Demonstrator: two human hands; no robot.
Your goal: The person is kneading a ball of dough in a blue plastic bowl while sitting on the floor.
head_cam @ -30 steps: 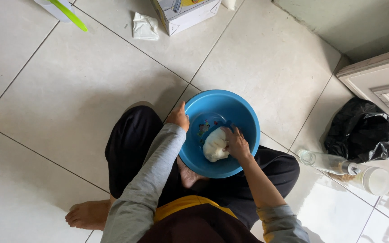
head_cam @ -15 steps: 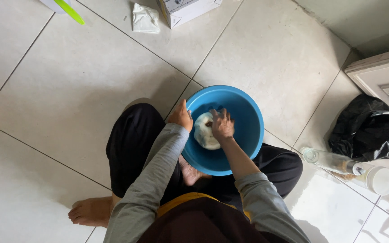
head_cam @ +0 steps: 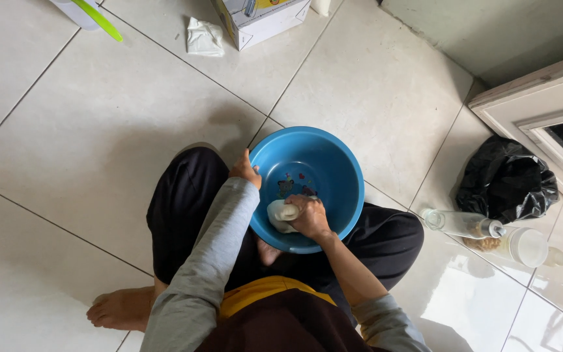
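Dough (head_cam: 280, 215), likely soft and pliable, being squeezed in closed right hand (head_cam: 310, 216) inside bowl (head_cam: 333, 156), left hand (head_cam: 244, 171) clasping rim.

Left hand (head_cam: 245, 171) extended forward; right hand (head_cam: 310, 216) clenched, fingers curled.

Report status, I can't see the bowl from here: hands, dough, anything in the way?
Left hand grips blue bowl rim. Right hand presses white dough inside. Nothing blocking.

Head view, straight down (floorward)
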